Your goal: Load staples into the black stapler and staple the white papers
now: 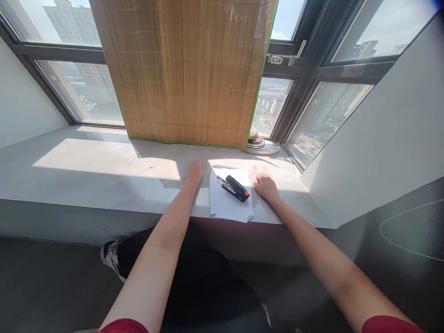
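Observation:
A black stapler point(237, 188) with an orange piece at one end lies on some white paper point(231, 208) on the window sill, its metal rail swung apart from the black top. My left hand point(194, 171) rests on the sill to the left of the paper, curled into a fist. To the right of the paper, my right hand point(266, 186) is also a fist on the sill. Neither hand touches the paper or the stapler, and nothing shows in either one. Two tiny dark marks or bits, too small to name, are near my right hand.
A bamboo blind point(194, 74) with green edging hangs down to the sill point(104, 185). Behind its lower right corner is a stack of round, plate-like things point(257, 143). Dark window frames point(305, 69) meet at the right, beside a white wall point(374, 138).

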`<state>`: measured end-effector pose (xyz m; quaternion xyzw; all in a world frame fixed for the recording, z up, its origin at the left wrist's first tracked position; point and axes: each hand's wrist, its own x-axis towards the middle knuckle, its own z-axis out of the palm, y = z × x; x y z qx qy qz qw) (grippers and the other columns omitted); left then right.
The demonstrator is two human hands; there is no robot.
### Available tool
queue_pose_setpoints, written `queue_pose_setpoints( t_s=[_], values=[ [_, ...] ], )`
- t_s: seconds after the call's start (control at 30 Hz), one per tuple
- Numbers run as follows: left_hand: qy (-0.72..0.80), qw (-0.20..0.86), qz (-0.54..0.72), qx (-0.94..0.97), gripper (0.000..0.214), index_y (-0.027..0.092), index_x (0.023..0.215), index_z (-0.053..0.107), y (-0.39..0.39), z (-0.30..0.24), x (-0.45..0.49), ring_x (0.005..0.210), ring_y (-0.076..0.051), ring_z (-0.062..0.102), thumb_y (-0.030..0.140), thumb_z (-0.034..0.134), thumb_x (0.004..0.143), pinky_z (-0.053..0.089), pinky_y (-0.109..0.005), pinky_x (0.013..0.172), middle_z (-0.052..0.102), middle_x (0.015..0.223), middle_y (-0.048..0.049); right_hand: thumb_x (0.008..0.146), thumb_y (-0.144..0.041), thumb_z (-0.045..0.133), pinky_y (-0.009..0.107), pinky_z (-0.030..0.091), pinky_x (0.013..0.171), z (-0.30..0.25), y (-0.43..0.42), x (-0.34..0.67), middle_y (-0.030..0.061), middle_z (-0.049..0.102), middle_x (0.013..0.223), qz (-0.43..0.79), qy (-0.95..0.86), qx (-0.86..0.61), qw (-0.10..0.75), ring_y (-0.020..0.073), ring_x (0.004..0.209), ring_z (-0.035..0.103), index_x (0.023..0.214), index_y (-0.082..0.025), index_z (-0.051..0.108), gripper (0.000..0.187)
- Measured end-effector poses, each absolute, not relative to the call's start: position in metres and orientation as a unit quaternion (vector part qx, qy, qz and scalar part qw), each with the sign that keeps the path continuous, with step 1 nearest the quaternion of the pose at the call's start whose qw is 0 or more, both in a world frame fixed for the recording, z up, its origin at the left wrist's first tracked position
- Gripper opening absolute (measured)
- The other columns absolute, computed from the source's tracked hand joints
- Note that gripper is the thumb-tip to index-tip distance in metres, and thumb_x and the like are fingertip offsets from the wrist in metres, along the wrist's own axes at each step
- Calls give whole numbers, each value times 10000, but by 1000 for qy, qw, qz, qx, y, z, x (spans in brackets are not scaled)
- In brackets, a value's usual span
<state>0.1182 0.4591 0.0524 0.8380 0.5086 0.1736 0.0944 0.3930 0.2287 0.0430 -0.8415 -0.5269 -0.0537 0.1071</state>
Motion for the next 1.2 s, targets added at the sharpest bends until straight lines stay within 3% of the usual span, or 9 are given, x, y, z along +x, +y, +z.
queue_pose_setpoints(
  t_s=[0.2,0.3,0.43,0.5,0.6,0.73,0.9,1.0,1.2],
  values=[
    [493,141,293,807,259,202,1104,715,418,58,110,940,-272,697,120,476,1047,495,-365,828,768,1022,-125,1000,-218,506,353,397,758,39,229,399,130,687,933,-57,-533,-828,161,249,877,608,786,-192,627,247],
    [422,186,394,795,266,217,1086,698,390,57,112,793,-216,658,236,435,1112,481,-332,773,742,897,-74,963,-245,557,352,428,739,44,226,396,83,646,808,-46,-565,-775,278,221,773,570,680,-226,536,284],
    [357,237,430,795,347,202,1003,704,364,51,118,942,-228,684,247,383,1127,523,-364,916,768,1013,-96,998,-500,602,354,511,735,52,222,370,71,694,899,17,-604,-650,460,227,821,624,815,-235,636,323],
    [343,259,410,805,344,196,993,721,361,48,121,1043,-241,695,207,398,1110,526,-388,1004,774,1087,-106,895,-631,738,369,550,746,53,220,351,85,733,1047,65,-644,-608,459,248,893,667,1028,-239,714,414],
    [311,269,376,830,323,195,1036,766,361,45,122,1105,-254,697,193,446,1082,540,-406,1047,765,1097,-106,771,-639,860,429,589,839,47,220,329,111,761,1144,68,-678,-595,427,291,970,702,1220,-236,725,618],
    [250,273,379,848,334,178,1143,798,361,46,119,1032,-243,715,181,473,1063,586,-395,970,743,1083,-116,875,-575,766,475,606,870,37,217,326,117,799,1080,49,-639,-613,461,305,950,726,1192,-227,767,471],
    [179,266,444,837,292,214,1275,760,355,55,114,1057,-230,734,256,538,1090,580,-387,995,789,1164,-94,836,-509,792,517,616,930,32,214,340,116,807,1108,58,-586,-624,514,324,1017,745,1170,-227,801,438],
    [190,252,424,849,229,209,1206,766,355,55,113,1023,-232,744,243,592,1062,580,-377,961,808,1157,-88,824,-485,795,541,601,992,31,216,342,117,809,1149,90,-596,-613,510,332,1062,748,1168,-227,804,430],
    [179,193,318,911,157,212,981,795,357,46,118,889,-224,709,155,649,989,560,-360,870,796,938,-62,808,-454,806,512,596,981,32,221,341,103,799,1066,89,-621,-628,461,312,1002,741,1157,-220,808,420]
  ],
)
